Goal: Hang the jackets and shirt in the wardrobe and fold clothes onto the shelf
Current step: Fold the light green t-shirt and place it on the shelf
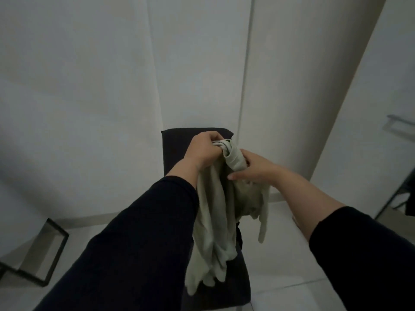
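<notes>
A pale green garment hangs in a bunch in front of me, above a dark chair. My left hand grips its top edge, fingers curled round the fabric. Just to the right, my right hand holds a rolled part of the same garment, thumb underneath and fingers over the cloth. The garment's lower ends dangle down to the chair seat. Both arms wear dark sleeves. No wardrobe interior or shelf shows.
White wall panels fill the view ahead. A black metal frame stands on the floor at the lower left. At the right edge a dark stand and a grey bar show.
</notes>
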Demonstrator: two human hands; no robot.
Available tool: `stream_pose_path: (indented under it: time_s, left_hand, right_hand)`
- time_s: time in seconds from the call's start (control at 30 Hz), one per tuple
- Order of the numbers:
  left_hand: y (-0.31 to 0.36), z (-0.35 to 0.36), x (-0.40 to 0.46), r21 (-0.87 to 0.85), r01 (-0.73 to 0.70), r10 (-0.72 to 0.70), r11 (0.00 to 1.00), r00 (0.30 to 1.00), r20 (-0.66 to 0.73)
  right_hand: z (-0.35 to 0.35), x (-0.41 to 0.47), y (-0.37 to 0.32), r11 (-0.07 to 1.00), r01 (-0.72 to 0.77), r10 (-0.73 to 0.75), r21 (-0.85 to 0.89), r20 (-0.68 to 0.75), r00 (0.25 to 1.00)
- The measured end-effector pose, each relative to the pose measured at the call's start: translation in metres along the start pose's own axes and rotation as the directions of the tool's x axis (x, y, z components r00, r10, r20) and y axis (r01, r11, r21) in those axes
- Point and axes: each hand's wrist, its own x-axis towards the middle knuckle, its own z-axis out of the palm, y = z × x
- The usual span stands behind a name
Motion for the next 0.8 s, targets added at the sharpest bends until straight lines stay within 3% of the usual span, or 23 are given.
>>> stream_pose_path:
  time_s: [0.07,0.13,0.23,0.3,0.4,0.53,0.7,0.77,0.8]
  left_hand:
    - [0.001,-0.002,-0.002,0.019,0.004,-0.004,1.000,1.000,0.013]
    - [0.002,-0.004,-0.005,0.037,0.030,-0.032,0.999,0.998,0.063]
    - [0.012,0.003,-0.012,0.024,0.137,-0.139,0.990,0.966,0.218]
    - [0.020,0.009,-0.010,-0.015,0.214,-0.204,0.977,0.952,0.229]
    - [0.029,0.015,-0.004,-0.097,0.325,-0.307,0.941,0.938,0.164]
    - [0.047,0.010,0.003,-0.271,0.441,-0.460,0.856,0.888,-0.008]
    - [0.059,0.006,0.014,-0.468,0.459,-0.547,0.755,0.835,-0.063]
    - [0.067,0.004,0.020,-0.501,0.494,-0.600,0.711,0.797,-0.065]
    - [0.067,0.004,0.016,-0.496,0.466,-0.599,0.732,0.788,-0.144]
  right_hand:
    - [-0.012,-0.002,0.006,0.981,-0.020,-0.024,-0.194,-0.223,0.974]
    - [-0.027,-0.001,0.009,0.974,-0.062,-0.030,-0.218,-0.396,0.918]
    - [-0.039,-0.004,0.001,0.979,-0.058,-0.048,-0.194,-0.498,0.866]
    - [-0.037,-0.003,-0.005,0.992,-0.045,-0.025,-0.119,-0.531,0.847]
    - [-0.025,-0.003,-0.010,0.982,0.024,0.067,0.185,-0.470,0.880]
    - [-0.012,-0.006,-0.010,0.850,0.048,0.090,0.525,-0.233,0.968]
    - [-0.013,-0.013,-0.013,0.873,0.014,0.052,0.488,-0.122,0.991]
    - [-0.013,-0.013,-0.008,0.919,0.011,0.052,0.394,-0.147,0.988]
    - [-0.012,-0.014,-0.006,0.949,0.000,0.046,0.315,-0.137,0.990]
